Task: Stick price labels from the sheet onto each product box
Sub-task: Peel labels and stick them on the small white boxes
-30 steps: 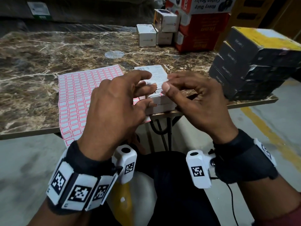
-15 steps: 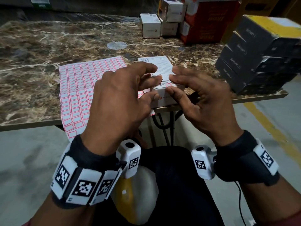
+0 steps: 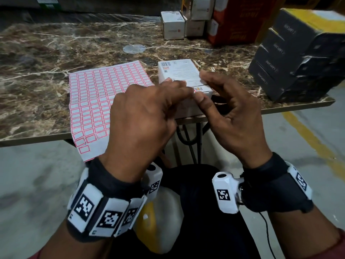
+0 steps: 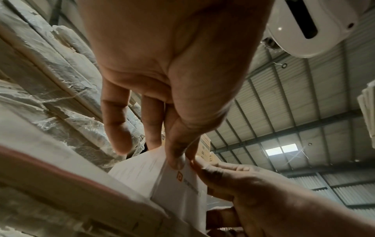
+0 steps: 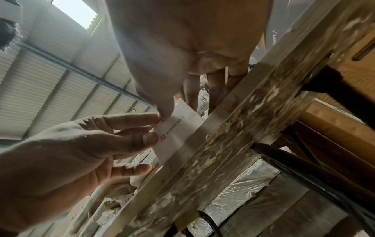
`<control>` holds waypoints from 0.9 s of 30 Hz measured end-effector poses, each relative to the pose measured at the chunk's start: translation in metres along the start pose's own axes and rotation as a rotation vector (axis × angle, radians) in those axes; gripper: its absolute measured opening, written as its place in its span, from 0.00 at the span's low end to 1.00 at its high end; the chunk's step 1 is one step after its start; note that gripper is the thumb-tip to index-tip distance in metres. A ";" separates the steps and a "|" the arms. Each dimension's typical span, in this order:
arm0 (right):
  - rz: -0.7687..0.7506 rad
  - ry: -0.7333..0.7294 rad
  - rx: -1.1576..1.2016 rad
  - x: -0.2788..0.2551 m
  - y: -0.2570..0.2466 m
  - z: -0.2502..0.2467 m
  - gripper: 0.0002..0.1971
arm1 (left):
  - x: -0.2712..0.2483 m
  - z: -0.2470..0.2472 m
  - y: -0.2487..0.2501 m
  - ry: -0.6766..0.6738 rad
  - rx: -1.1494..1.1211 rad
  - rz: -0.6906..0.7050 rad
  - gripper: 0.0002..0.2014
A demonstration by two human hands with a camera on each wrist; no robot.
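Observation:
A white product box [image 3: 178, 73] lies flat at the table's near edge, right of the red-bordered price label sheet [image 3: 100, 98], which overhangs that edge. My left hand [image 3: 147, 116] and right hand [image 3: 229, 113] meet at the box's near top edge. In the left wrist view the left thumb tip [image 4: 178, 161] presses that edge of the box [image 4: 178, 189]. In the right wrist view the right thumb [image 5: 164, 109] presses the box [image 5: 178, 128] beside a left fingertip [image 5: 150, 117]. Right fingers [image 3: 205, 76] rest on the box top. No loose label shows between the fingertips.
A stack of dark grey boxes [image 3: 298, 62] fills the table's right end. Small white boxes [image 3: 172, 25] and a red carton [image 3: 235, 21] stand at the back. The marble table [image 3: 46, 53] stretches left of the sheet. A white and yellow object [image 3: 160, 221] sits in my lap.
Both hands have come down from just above the box, where their fingertips were together, onto its near top edge. The box and sheet have stayed put.

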State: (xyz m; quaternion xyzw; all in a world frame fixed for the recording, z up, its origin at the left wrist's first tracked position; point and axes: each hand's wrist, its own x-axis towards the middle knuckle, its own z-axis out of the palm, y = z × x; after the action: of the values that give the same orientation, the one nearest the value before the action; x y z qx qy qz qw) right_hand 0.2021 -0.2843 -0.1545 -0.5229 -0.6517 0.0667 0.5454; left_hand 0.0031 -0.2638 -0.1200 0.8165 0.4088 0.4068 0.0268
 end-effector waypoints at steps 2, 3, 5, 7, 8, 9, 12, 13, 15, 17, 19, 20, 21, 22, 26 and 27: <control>-0.020 0.038 0.016 0.000 0.002 0.004 0.19 | 0.000 0.000 0.002 -0.013 0.068 0.030 0.21; -0.026 0.046 0.028 0.000 0.004 0.005 0.18 | 0.001 0.000 0.003 -0.009 0.077 0.037 0.21; -0.029 0.042 0.044 -0.001 0.005 0.005 0.18 | 0.001 0.001 0.002 0.030 0.052 0.038 0.17; -0.035 0.025 0.034 -0.001 0.005 0.003 0.18 | 0.000 0.003 0.002 0.078 -0.005 0.011 0.12; -0.042 0.017 0.025 -0.002 0.005 0.002 0.18 | -0.001 0.004 0.002 0.094 -0.024 -0.005 0.11; -0.048 0.009 0.022 -0.002 0.006 0.000 0.18 | -0.002 0.006 0.002 0.105 -0.030 -0.014 0.10; -0.027 0.003 0.071 -0.004 0.005 0.000 0.18 | -0.007 0.008 0.000 0.097 -0.042 -0.020 0.12; -0.015 0.020 0.087 -0.004 0.003 0.002 0.17 | -0.008 0.008 -0.002 0.094 -0.053 -0.013 0.13; 0.001 0.074 0.091 -0.003 0.000 0.007 0.19 | -0.007 0.008 -0.005 0.089 -0.071 0.000 0.16; 0.001 0.124 0.086 -0.003 -0.001 0.012 0.22 | -0.007 0.008 -0.009 0.084 -0.112 -0.007 0.17; 0.009 0.129 0.100 -0.003 0.001 0.013 0.22 | -0.006 0.008 -0.011 0.083 -0.148 -0.021 0.16; 0.015 0.114 0.108 -0.003 0.003 0.013 0.21 | -0.006 0.009 -0.012 0.083 -0.157 -0.029 0.16; 0.022 0.094 0.113 -0.003 0.004 0.011 0.21 | -0.006 0.009 -0.013 0.082 -0.167 -0.037 0.16; 0.028 0.071 0.118 -0.004 0.005 0.009 0.20 | -0.006 0.010 -0.014 0.077 -0.185 -0.046 0.16; 0.039 0.058 0.149 -0.004 0.003 0.007 0.18 | -0.006 0.012 -0.017 0.064 -0.264 -0.071 0.16; 0.042 0.079 0.162 -0.004 0.002 0.008 0.18 | -0.006 0.012 -0.018 0.062 -0.279 -0.075 0.16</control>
State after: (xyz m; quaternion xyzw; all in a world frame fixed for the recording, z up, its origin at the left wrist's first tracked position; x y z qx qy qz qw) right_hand 0.1961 -0.2822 -0.1616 -0.4928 -0.6112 0.1097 0.6095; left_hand -0.0017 -0.2525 -0.1388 0.7762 0.3791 0.4833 0.1426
